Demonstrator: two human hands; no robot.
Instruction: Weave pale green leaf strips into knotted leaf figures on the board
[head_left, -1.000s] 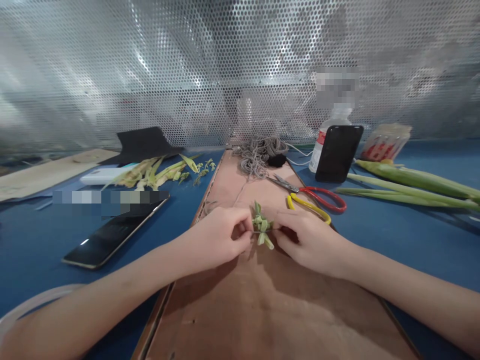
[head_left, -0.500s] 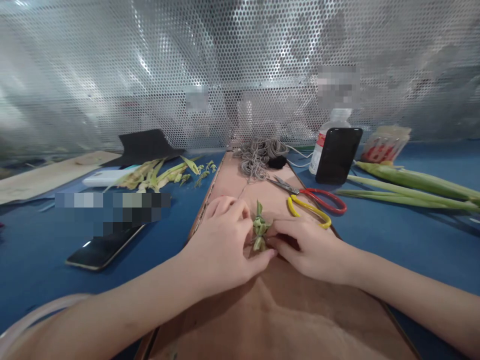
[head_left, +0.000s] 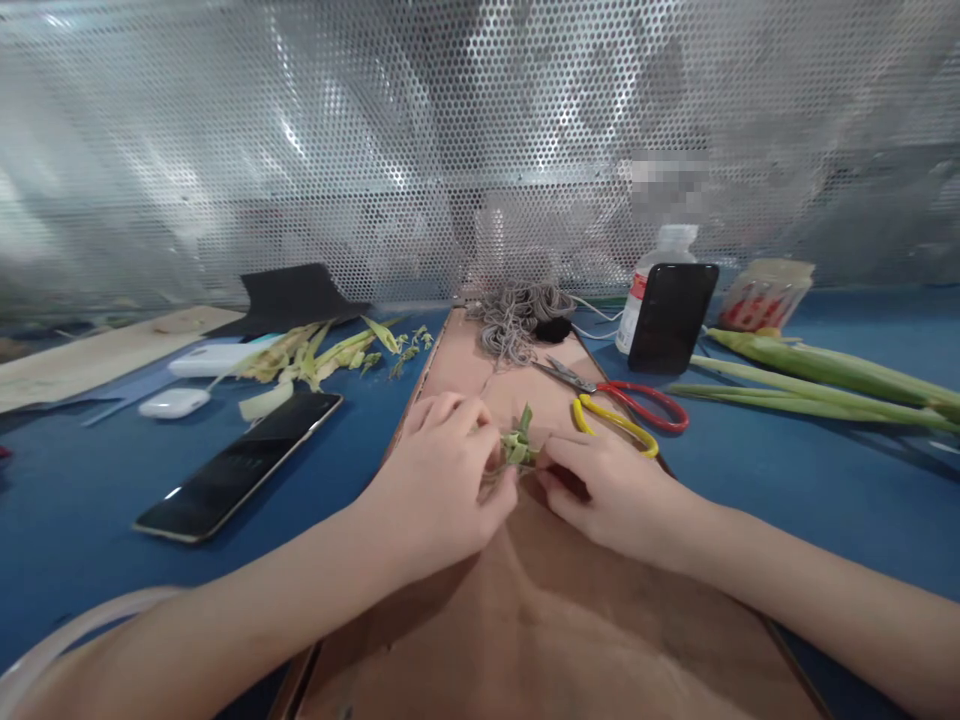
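Note:
A small green bundle of folded leaf [head_left: 517, 446] lies on the brown board between my hands, with a pointed leaf tip sticking up. My left hand [head_left: 442, 485] is curled at its left side, thumb and fingers closed on its edge. Grey string [head_left: 529, 472] passes across the near side of the bundle between both hands. My right hand [head_left: 611, 490] pinches the string at the bundle's right, its fingertips close against the leaf. Scissors [head_left: 592, 385] with one red and one yellow handle lie just beyond my right hand, blades slightly apart.
A tangled heap of grey string [head_left: 517, 310] sits at the board's [head_left: 555, 620] far end. Left are a phone [head_left: 240, 470], a white earphone case [head_left: 174, 403] and leaf scraps [head_left: 300, 355]. Right are an upright phone [head_left: 673, 318], a bottle [head_left: 645, 270], a jar [head_left: 766, 295] and green husks [head_left: 825, 370].
My left thumb has drawn back left from across the bundle's near side. The bundle tilts differently, its lower end no longer showing, and string now shows between my hands.

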